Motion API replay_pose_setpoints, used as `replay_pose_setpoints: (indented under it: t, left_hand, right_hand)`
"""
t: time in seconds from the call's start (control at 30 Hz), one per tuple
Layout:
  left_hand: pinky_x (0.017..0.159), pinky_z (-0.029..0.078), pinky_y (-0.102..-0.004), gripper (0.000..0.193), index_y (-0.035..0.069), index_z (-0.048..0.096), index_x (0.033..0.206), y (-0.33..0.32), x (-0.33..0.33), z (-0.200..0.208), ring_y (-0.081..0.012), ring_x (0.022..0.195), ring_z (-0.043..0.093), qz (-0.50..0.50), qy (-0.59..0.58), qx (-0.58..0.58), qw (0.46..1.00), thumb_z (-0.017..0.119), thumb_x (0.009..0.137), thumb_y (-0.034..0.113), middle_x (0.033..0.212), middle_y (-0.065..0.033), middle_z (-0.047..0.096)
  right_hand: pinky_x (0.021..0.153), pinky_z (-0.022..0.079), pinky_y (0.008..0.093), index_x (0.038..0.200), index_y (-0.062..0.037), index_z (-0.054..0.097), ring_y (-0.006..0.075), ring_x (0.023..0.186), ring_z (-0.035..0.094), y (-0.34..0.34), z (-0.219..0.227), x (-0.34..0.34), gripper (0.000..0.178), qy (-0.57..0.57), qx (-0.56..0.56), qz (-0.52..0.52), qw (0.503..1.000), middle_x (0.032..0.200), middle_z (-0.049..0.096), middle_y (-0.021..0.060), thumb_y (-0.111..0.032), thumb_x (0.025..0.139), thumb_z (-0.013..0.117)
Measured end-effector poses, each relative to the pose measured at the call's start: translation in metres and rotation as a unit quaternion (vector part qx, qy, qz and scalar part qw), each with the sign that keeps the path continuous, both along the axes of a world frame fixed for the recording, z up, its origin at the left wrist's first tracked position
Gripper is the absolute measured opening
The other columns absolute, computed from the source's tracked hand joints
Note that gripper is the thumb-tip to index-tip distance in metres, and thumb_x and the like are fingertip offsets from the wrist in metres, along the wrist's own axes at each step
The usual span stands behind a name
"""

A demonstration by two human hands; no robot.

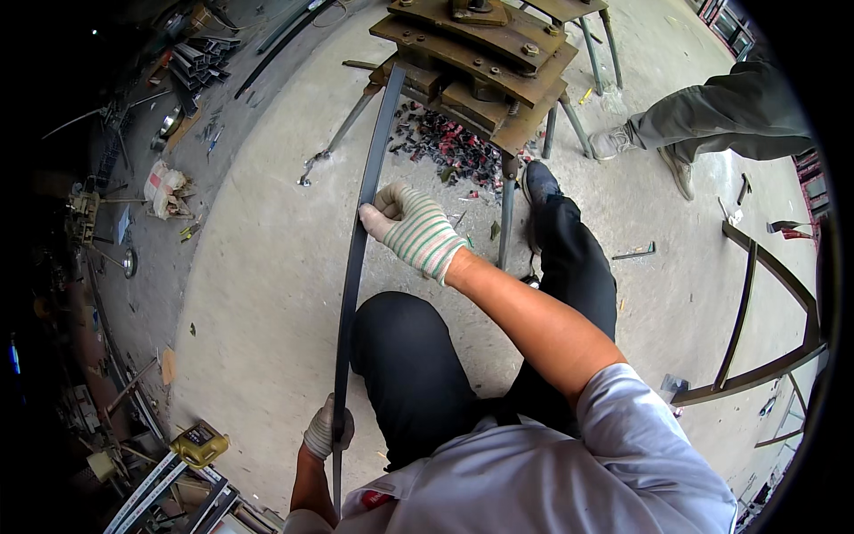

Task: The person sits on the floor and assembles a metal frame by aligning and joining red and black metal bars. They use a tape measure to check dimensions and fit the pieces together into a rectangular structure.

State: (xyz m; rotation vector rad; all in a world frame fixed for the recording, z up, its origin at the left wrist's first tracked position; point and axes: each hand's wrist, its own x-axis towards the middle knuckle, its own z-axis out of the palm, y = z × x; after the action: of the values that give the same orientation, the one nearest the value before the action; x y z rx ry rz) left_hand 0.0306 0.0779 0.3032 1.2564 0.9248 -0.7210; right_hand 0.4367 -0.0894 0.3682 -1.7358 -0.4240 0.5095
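A long dark metal bar (354, 271) runs from the lower edge up to a rusty steel punching machine (498, 62) on legs. Its far end lies at the machine's left front corner. My right hand (411, 224), in a white glove with green stripes, grips the bar partway along, thumb on its left side. Lower down and nearer my body, my gloved left hand (327, 427) is closed around the same bar, which hides some of its fingers. Under the machine lies a heap of red and black scraps (454, 147).
Another person's legs (725, 111) stand at the upper right. A curved metal frame (756, 378) lies on the floor at right. Stacked metal profiles (200, 67) and a white bag (166, 191) are at left. A yellow-brown oil jug (199, 443) stands at lower left.
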Motion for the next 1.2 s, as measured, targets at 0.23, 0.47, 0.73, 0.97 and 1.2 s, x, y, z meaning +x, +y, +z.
replay_pose_setpoints:
  t: [0.23,0.47,0.73,0.97,1.2]
  left_hand:
    - [0.037,0.04,-0.0285,0.096,0.011,0.054,0.052,0.0,-0.003,-0.003,-0.0186,0.034,0.048,-0.013,-0.016,-0.013,1.0,0.023,0.09,0.093,0.042,-0.0071,0.049]
    - [0.037,0.04,-0.0288,0.094,0.011,0.054,0.053,0.0,-0.009,-0.003,-0.0183,0.036,0.05,-0.029,-0.033,0.043,0.998,0.023,0.092,0.09,0.043,-0.0072,0.051]
    - [0.043,0.042,-0.0277,0.091,0.006,0.061,0.069,-0.01,-0.005,0.021,-0.0162,0.042,0.054,-0.033,-0.041,0.133,0.99,0.03,0.093,0.088,0.048,-0.0066,0.053]
    - [0.062,0.048,-0.0288,0.036,0.004,0.062,0.103,-0.033,-0.024,0.017,-0.0109,0.066,0.054,0.038,-0.147,0.185,0.971,0.071,0.096,0.038,0.076,-0.0023,0.059]
    - [0.069,0.051,-0.0312,0.027,0.003,0.063,0.103,-0.045,-0.005,0.031,-0.0098,0.074,0.054,0.015,-0.145,0.333,0.932,0.075,0.088,0.021,0.083,-0.001,0.06]
  right_hand:
    - [0.07,0.056,0.0317,0.099,0.0005,0.067,0.0143,0.074,0.066,0.002,-0.005,0.001,0.033,0.009,0.008,-0.007,1.0,0.08,0.07,0.0078,-0.031,0.096,0.075]
    - [0.071,0.056,0.0319,0.101,0.003,0.067,0.0152,0.077,0.068,0.002,0.0,0.001,0.04,0.044,0.027,-0.012,0.999,0.082,0.072,0.0104,-0.036,0.097,0.072]
    - [0.077,0.056,0.0373,0.102,0.006,0.068,0.0232,0.081,0.069,0.004,0.007,0.0,0.059,0.054,0.008,-0.02,0.998,0.084,0.071,0.017,-0.052,0.09,0.073]
    - [0.064,0.056,0.0317,0.103,0.006,0.066,0.0156,0.068,0.067,0.01,-0.014,0.011,0.049,0.122,0.039,-0.013,0.992,0.08,0.069,0.0103,-0.042,0.095,0.07]
    - [0.066,0.057,0.0355,0.097,0.0085,0.066,0.0199,0.068,0.069,0.029,-0.015,0.025,0.05,0.123,0.055,-0.019,0.991,0.076,0.07,0.0147,-0.041,0.093,0.067]
